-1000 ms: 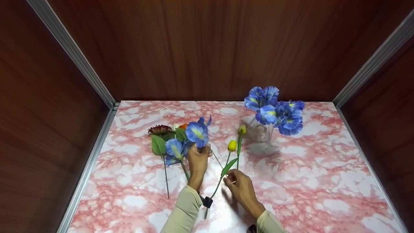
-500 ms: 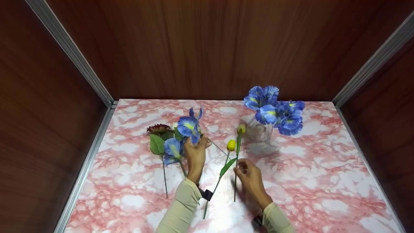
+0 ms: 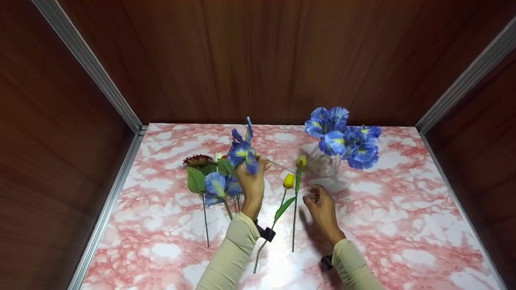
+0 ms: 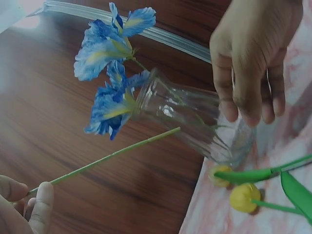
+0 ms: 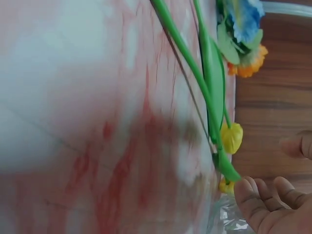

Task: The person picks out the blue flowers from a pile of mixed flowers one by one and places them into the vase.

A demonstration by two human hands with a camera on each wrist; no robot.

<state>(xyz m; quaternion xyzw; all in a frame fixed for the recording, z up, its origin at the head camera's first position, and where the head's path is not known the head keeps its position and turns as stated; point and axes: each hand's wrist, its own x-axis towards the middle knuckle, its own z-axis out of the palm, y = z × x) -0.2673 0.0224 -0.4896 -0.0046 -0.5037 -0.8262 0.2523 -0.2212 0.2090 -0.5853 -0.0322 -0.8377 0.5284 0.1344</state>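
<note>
My left hand pinches a blue iris just below its bloom, over the left side of the table. The bare stem of this iris slants away from the fingertips toward the glass vase, overlapping it in the left wrist view. Several blue irises stand in that vase at the back right. My right hand hovers right of two yellow tulips, fingers loosely bent and holding nothing. One tulip lies nearer; the other tulip reaches close to the vase.
Left of my left hand lie a dark red flower, another blue iris and green leaves. An orange flower shows in the right wrist view. Wooden panels enclose the marbled table at back and sides.
My left hand has lifted the iris, whose bloom tipped upward and whose stem swung up off the tulips. My right hand moved right and away from the stems.
</note>
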